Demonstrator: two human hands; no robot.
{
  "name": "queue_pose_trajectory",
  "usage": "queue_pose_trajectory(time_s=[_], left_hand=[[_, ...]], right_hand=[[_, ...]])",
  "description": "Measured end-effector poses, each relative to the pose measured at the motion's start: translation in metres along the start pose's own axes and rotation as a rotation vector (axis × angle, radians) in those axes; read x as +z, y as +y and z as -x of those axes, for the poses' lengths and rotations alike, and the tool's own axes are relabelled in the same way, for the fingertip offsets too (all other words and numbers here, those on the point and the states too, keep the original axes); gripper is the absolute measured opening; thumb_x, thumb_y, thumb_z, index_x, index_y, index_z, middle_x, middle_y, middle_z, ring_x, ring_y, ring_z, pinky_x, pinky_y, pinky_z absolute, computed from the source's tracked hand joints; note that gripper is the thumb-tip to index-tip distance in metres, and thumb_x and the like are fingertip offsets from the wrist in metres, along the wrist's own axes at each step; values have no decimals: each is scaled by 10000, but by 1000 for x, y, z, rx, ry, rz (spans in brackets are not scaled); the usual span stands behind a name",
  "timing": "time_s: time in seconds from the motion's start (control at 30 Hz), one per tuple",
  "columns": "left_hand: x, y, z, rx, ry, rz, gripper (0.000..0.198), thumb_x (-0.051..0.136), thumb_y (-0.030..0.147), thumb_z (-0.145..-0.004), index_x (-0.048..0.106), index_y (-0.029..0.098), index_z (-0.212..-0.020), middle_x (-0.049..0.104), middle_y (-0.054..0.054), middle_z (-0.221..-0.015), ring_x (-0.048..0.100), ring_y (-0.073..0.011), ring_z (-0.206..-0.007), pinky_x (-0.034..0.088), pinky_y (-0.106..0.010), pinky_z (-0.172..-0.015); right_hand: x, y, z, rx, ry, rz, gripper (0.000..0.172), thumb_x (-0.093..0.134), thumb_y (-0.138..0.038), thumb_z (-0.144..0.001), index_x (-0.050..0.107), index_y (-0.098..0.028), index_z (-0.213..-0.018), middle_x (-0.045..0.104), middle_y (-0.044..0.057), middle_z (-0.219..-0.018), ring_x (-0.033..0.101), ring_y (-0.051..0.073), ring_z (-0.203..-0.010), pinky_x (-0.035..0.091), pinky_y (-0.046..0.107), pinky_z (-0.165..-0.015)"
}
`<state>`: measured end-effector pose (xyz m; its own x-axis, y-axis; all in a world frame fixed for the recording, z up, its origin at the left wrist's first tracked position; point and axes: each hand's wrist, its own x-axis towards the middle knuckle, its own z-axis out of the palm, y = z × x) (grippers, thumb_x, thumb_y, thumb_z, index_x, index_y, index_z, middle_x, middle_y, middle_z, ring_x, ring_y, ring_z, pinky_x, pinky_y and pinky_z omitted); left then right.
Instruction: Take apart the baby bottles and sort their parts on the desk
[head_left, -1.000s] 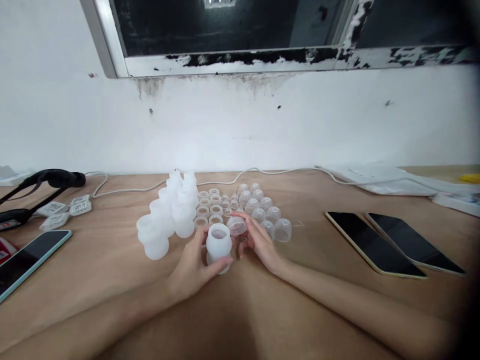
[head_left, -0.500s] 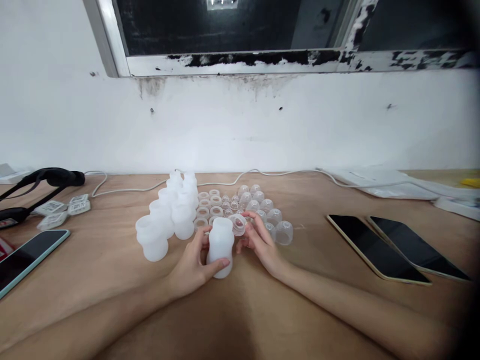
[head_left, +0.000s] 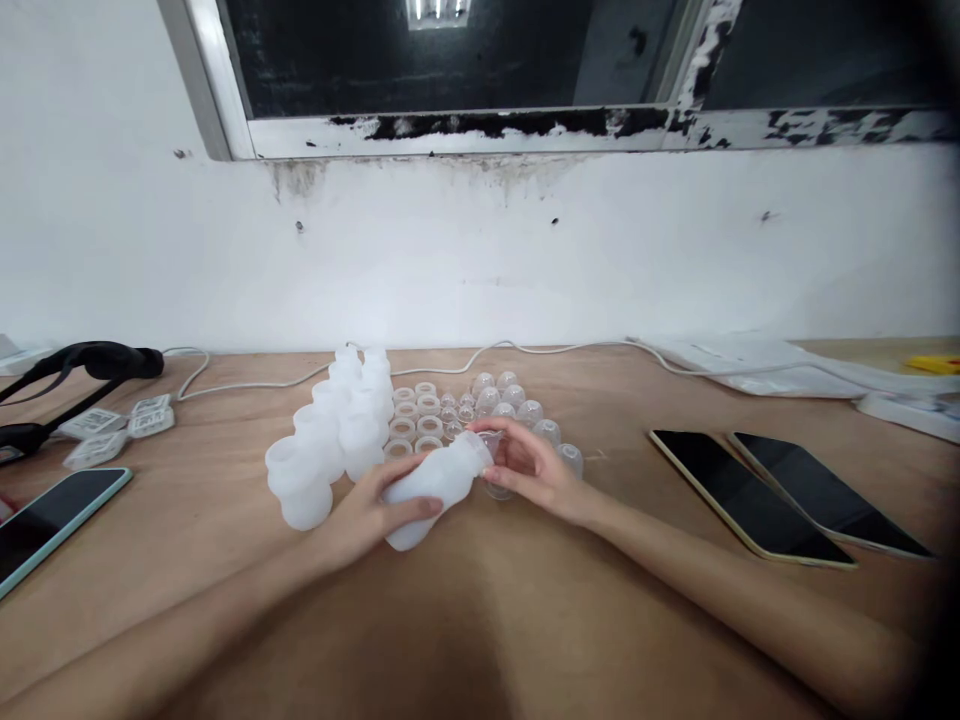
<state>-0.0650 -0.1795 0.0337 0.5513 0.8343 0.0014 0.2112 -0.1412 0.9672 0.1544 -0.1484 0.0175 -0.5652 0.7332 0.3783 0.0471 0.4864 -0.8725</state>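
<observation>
My left hand [head_left: 382,505] is wrapped round a translucent white baby bottle [head_left: 439,485]. The bottle is tilted, its neck pointing up to the right. At its mouth, my right hand [head_left: 532,468] pinches a clear bottle nipple with its ring [head_left: 490,440]; my fingers partly cover it, and I cannot tell whether it is seated on the neck. Beyond my hands lie rows of screw rings [head_left: 403,428] and small clear nipples [head_left: 454,428]. Clear dome caps [head_left: 529,411] stand behind my right hand, some of them hidden by it.
Several white bottles [head_left: 300,490] stand in rows at left. Phones lie on both sides, one on the left [head_left: 64,515] and two on the right [head_left: 750,495]. A white cable [head_left: 570,347] runs along the wall. Black headgear [head_left: 97,360] and small white packets [head_left: 97,450] sit far left.
The bottle has gone from upright to tilted, its neck swinging right. My right hand has brought the nipple and ring against the bottle mouth. The view has shifted slightly.
</observation>
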Motion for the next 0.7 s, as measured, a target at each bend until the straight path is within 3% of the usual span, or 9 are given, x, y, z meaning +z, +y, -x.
queue_pose_trajectory(time_s=[0.13, 0.3, 0.4, 0.47, 0.57, 0.7], left_hand=[[-17, 11, -4, -292, -274, 376, 379, 478, 357, -753, 491, 81, -1013, 513, -81, -772, 507, -131, -613, 367, -190, -450], [-22, -2, -7, -497, -363, 754, 457, 452, 412, -730, 496, 31, -978, 498, -95, -750, 492, -118, -555, 350, -176, -381], [-21, -5, -7, -498, -387, 776, 481, 436, 434, -740, 488, 32, -999, 490, -91, -767, 489, -109, -556, 334, -165, -374], [-20, -2, -7, -396, -367, 621, 451, 435, 411, -755, 485, 37, -1002, 496, -94, -769, 490, -112, -562, 333, -170, -386], [-16, 3, -4, -141, -278, 180, 391, 457, 353, -781, 473, 107, -1084, 515, -70, -854, 504, -111, -678, 387, -189, -525], [-10, 0, 0, 246, 26, -550, 483, 506, 352, -754, 386, 258, -1212, 455, 14, -1126, 437, -129, -998, 344, -245, -859]], right_hand=[[-13, -10, -6, -25, -127, 75, 370, 558, -193, -726, 396, -197, -1060, 404, 72, -1121, 447, 152, -988, 415, 280, -787], [-15, -24, -9, -171, -166, 223, 345, 571, -152, -714, 437, -203, -1028, 445, 39, -1124, 409, 132, -1064, 369, 292, -881], [-15, -25, -9, -164, -162, 289, 362, 577, -179, -714, 450, -218, -1050, 453, 23, -1122, 415, 124, -1059, 377, 276, -874], [-15, -21, -10, -120, -146, 317, 394, 592, -220, -703, 454, -216, -1072, 467, 24, -1100, 441, 120, -1023, 392, 257, -849], [-10, -12, -9, -8, -83, 298, 346, 590, -287, -699, 487, -180, -1012, 512, 36, -996, 508, 117, -896, 426, 232, -758], [-2, -2, -8, 221, -66, 158, 241, 494, -352, -768, 457, -119, -816, 538, 27, -702, 498, 76, -502, 369, 180, -452]])
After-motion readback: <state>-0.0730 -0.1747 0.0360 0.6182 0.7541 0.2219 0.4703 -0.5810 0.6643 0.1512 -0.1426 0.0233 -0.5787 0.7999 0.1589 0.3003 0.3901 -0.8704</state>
